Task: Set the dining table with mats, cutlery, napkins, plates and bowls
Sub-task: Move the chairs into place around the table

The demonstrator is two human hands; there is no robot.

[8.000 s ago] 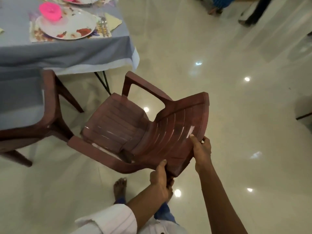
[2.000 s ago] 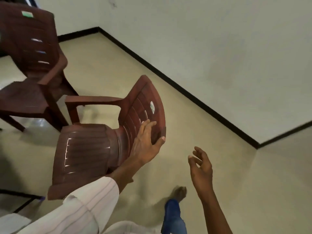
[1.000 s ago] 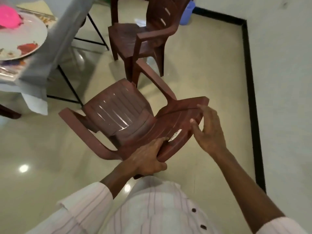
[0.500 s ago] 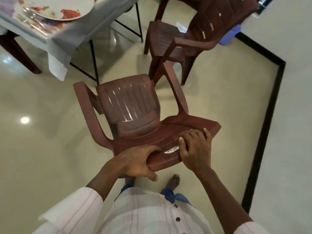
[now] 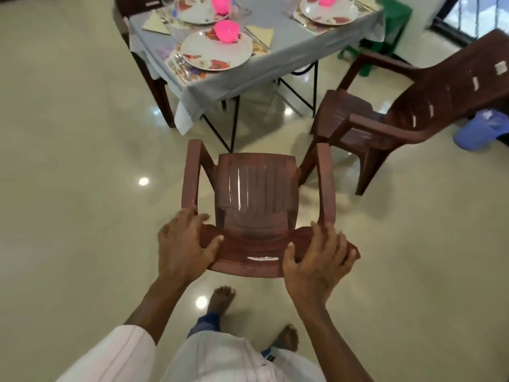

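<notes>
A brown plastic armchair [image 5: 257,188] stands in front of me with its seat facing the table. My left hand [image 5: 183,244] grips the left end of its backrest top. My right hand [image 5: 316,260] grips the right end. Ahead stands the dining table [image 5: 289,55] under a grey cloth, one corner toward me. On it lie patterned mats, a floral plate [image 5: 217,55] with a pink bowl [image 5: 227,31], cutlery [image 5: 179,64] left of that plate and a folded napkin [image 5: 261,33] to its right. Two more plates with pink bowls sit farther back.
A second brown chair [image 5: 407,114] stands at the right beside the table. A third chair [image 5: 143,51] is at the table's left side. A green stool [image 5: 385,31] and a blue bin [image 5: 482,130] are at the right. My bare feet are on the glossy floor.
The chair has swung round from facing left and tilted to squarely facing the table. My hands have spread apart to the two ends of the backrest.
</notes>
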